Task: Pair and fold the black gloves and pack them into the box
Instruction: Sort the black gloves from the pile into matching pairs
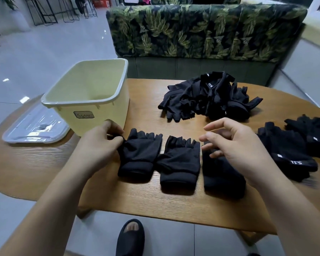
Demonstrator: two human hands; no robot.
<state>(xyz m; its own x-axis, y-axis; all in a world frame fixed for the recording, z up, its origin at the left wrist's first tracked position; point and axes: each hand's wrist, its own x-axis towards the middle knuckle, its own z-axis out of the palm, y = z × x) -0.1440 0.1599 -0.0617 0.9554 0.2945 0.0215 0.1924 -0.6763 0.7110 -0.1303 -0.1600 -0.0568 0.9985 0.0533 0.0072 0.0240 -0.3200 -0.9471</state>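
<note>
Pairing step, probably: leftmost glove (139, 154) was pinched by left hand (98, 146) fingers, right hand (236, 145) was held loose, empty. Its mate likely needed next.

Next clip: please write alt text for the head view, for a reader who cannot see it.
A person's left hand pinches the leftmost glove of three black ones laid side by side on a wooden table; the right hand is open above the rightmost glove. A pale yellow box stands open beside them, with a pile of gloves behind.
</note>
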